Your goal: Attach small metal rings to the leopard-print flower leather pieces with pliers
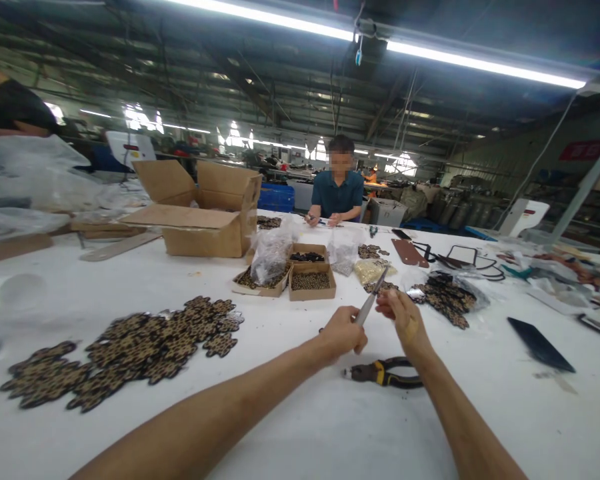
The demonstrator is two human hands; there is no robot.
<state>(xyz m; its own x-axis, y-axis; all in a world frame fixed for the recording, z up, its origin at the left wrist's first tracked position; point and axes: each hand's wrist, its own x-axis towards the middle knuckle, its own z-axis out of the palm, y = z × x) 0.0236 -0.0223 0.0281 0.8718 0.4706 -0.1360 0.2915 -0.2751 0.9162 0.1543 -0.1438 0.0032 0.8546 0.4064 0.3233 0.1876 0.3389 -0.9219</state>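
Observation:
My left hand is closed around a slim grey tool with a narrow, pointed metal end, which slants up and to the right. Close to its tip is my right hand, fingers bent and drawn together. Whatever those fingers may hold is too small to make out. On the white table just below both hands lie pliers with black and yellow handles, partly behind my right forearm. To the left spreads a pile of flower-shaped leopard-print pieces with dark edges.
Small cardboard trays of brass-coloured bits stand beyond my hands, near a large open carton. Bagged leopard-print pieces and a dark flat panel lie to the right. A co-worker sits across the table.

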